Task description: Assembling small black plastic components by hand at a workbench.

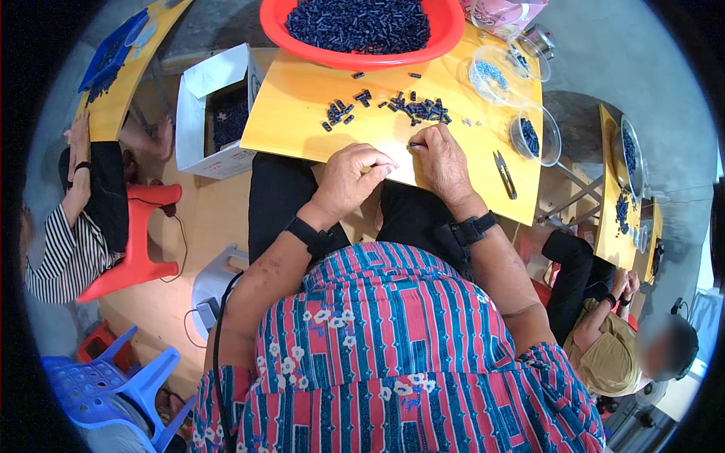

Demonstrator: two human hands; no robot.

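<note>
My left hand (352,183) is closed in a pinch just off the table's front edge. Something small and yellowish shows between its fingers, too little of it to name. Right beside it, my right hand (442,164) pinches a small dark tube-like piece (414,144) between thumb and forefinger. Beyond both hands, a loose heap of dark tube-like pieces (423,111) lies on the yellow table (291,121), with a smaller group (337,113) to its left. A pair of thread snips (504,175) lies to the right of my right hand.
A red basin (362,59) full of dark pieces stands at the far edge. Clear tubs, one with dark pieces (531,137), one with pale blue bits (489,78), line the right side. An open white box (215,113) stands left. Two people sit at other tables.
</note>
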